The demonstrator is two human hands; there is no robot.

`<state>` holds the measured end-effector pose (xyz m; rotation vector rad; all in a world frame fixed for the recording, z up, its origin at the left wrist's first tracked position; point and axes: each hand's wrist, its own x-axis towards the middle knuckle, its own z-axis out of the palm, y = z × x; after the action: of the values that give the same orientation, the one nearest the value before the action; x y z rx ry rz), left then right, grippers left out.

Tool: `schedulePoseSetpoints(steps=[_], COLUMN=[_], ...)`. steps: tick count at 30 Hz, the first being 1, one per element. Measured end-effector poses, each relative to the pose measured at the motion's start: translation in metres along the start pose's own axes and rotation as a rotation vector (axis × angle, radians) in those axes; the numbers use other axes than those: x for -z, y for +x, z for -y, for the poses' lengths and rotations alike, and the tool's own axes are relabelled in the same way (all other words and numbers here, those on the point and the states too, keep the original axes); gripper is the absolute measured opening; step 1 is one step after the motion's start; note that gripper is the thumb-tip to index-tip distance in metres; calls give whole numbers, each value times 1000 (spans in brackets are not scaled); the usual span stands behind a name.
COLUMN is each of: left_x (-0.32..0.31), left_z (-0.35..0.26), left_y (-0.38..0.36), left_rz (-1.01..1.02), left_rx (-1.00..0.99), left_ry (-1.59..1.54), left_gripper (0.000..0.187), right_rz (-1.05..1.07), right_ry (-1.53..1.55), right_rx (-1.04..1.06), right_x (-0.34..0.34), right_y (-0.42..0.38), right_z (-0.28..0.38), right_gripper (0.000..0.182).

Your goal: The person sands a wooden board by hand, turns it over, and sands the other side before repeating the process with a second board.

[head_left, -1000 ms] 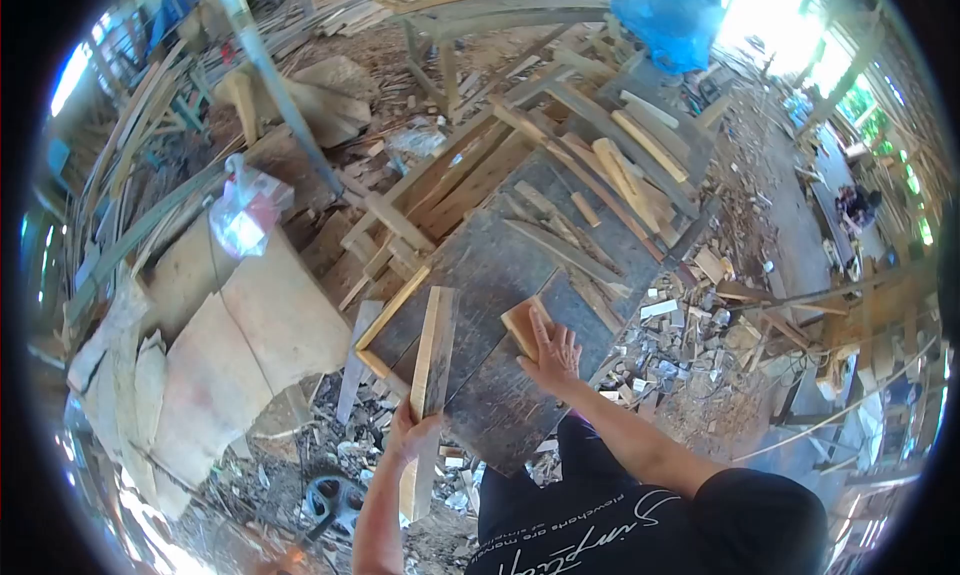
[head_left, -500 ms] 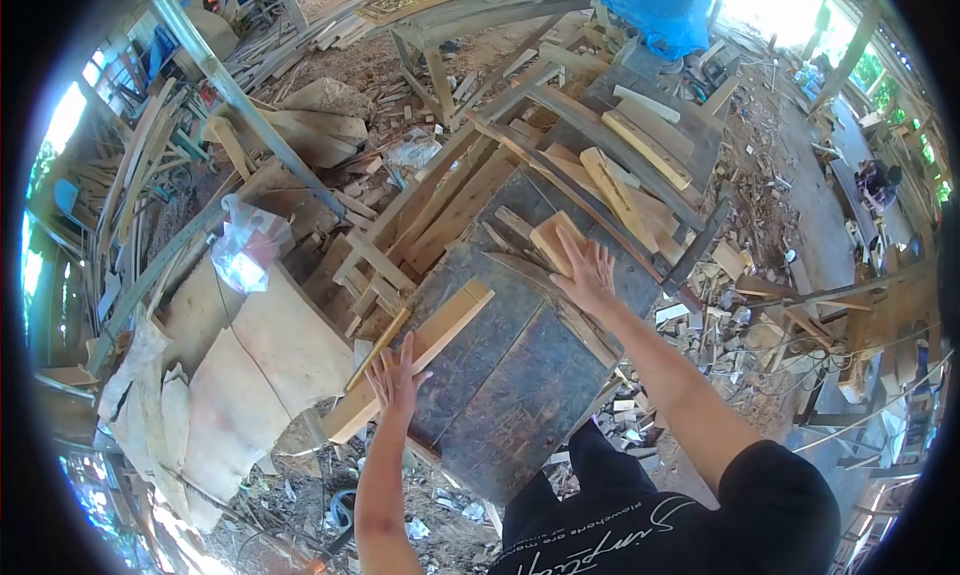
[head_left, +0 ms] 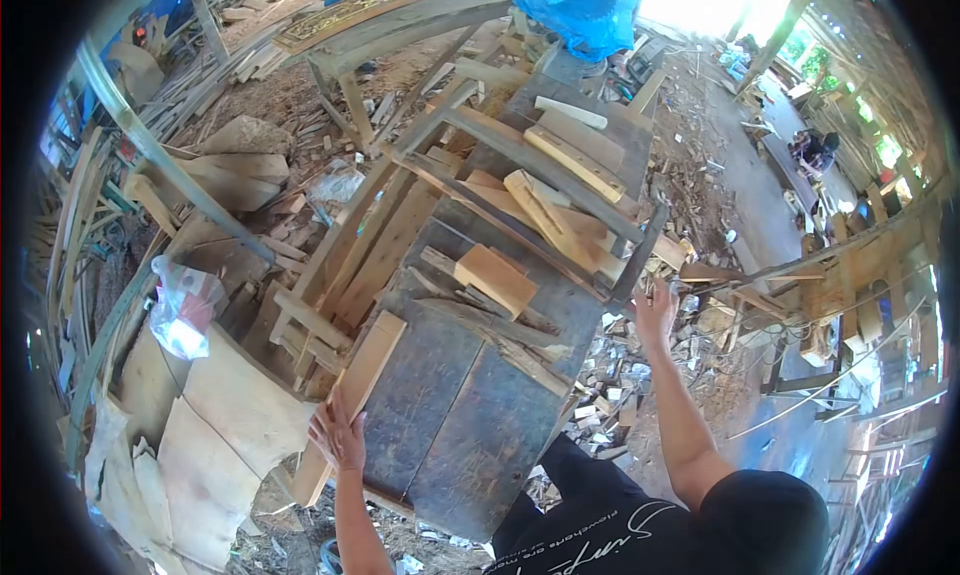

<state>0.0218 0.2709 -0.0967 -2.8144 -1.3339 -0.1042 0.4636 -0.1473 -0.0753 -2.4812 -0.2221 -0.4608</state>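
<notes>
My left hand [head_left: 338, 433] lies over a pale wooden plank [head_left: 372, 367] at the left edge of the dark worktable [head_left: 430, 395]. Its fingers bend over the wood near the lower end, which sticks out past the table. Away to the right, my right hand [head_left: 655, 320] is raised with its fingers apart and nothing in it, close to a dark bar [head_left: 648, 247] at the table's right side. A short thick wood block [head_left: 497, 278] rests on the table between my hands, over thin rough offcuts [head_left: 490, 325].
Behind the block lies a wooden frame [head_left: 500, 200] with several loose boards [head_left: 548, 220]. A plastic bag [head_left: 185, 310] sits on pale sheets [head_left: 225, 405] at left. Wood scraps [head_left: 600, 400] litter the ground. Another person [head_left: 815, 153] is far right; blue plastic [head_left: 585, 15] hangs behind.
My right hand has left the wood block and moved right, past the table's side. My left hand stays at the plank, which now lies more along the table's left edge. The view has shifted.
</notes>
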Motion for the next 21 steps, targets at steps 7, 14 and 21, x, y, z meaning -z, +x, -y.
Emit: schedulePoseSetpoints(steps=[7,14,21], left_x=[7,29,7], left_z=[-5,-51,-97], left_y=[4,26,79], left_rz=[-4,64,139], left_rx=[51,175,308], left_ry=[-58,-112,-244], left_gripper=[85,81,77], right_rz=[511,605,681], right_ry=[879,1392,1559], right_rx=[-907,-1099,-850], right_x=[-20,-49,-48], right_y=[62,78,53], right_z=[-7,-21,6], right_gripper=[37,34,40])
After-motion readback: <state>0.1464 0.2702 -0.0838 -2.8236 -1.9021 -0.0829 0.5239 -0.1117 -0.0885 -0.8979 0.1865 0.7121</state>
